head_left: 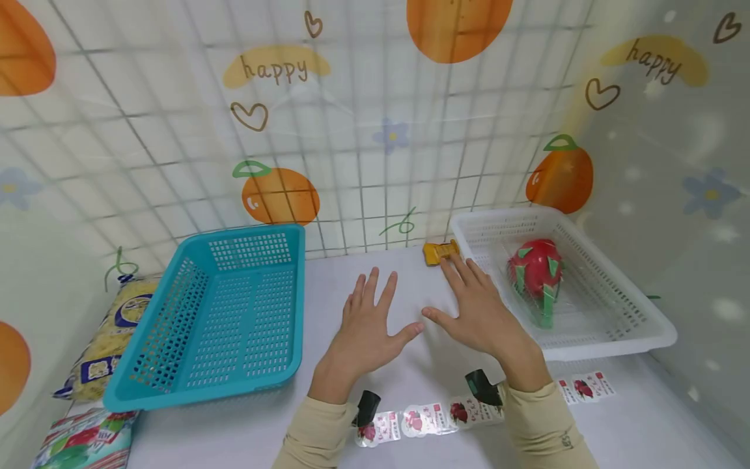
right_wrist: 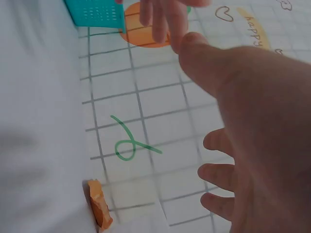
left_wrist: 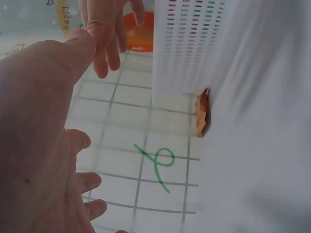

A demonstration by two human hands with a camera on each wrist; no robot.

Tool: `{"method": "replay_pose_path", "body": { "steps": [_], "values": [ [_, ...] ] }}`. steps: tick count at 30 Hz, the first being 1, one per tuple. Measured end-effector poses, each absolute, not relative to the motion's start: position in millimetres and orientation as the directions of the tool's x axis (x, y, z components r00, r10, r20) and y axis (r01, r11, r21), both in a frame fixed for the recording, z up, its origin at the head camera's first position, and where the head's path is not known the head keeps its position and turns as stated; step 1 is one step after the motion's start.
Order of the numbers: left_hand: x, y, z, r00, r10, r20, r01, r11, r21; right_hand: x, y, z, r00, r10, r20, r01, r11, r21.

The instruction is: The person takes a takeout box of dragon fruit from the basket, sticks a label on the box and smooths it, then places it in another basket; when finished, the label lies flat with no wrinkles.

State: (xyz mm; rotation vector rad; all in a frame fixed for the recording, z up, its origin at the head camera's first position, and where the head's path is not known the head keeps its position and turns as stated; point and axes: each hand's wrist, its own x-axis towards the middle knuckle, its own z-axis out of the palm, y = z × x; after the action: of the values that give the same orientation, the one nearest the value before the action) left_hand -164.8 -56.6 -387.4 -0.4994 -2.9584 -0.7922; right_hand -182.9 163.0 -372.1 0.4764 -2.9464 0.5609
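In the head view my left hand (head_left: 369, 326) is held over the table with its fingers spread, holding nothing. Beside it my right hand (head_left: 477, 312) is spread too, thumb towards the left one, also without anything in it. Just beyond the right fingertips lies a small yellow-orange wrapped packet (head_left: 439, 252), close to the white basket (head_left: 609, 348). Inside that basket sits a red dragon fruit (head_left: 536, 267) with green scales, apparently in clear plastic. A teal basket (head_left: 293, 371) stands left of the hands. Both wrist views show the packet (left_wrist: 202, 114) by the patterned backdrop.
A strip of labels with dragon fruit pictures (head_left: 424, 420) lies near the front, partly covered by the right sleeve. Left of the teal basket are a yellow bag (head_left: 111, 339) and a red-green packet (head_left: 88, 440). A patterned curtain (head_left: 363, 163) rises behind the table.
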Motion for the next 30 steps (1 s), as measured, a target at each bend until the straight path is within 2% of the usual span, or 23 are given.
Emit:
{"method": "replay_pose_path", "body": {
  "steps": [30],
  "values": [
    [-169, 19, -378, -0.893, 0.438, 0.104, 0.41, 0.696, 0.59, -182, 218, -356, -0.976, -0.173, 0.135, -0.214, 0.887, -0.409]
  ]
}}
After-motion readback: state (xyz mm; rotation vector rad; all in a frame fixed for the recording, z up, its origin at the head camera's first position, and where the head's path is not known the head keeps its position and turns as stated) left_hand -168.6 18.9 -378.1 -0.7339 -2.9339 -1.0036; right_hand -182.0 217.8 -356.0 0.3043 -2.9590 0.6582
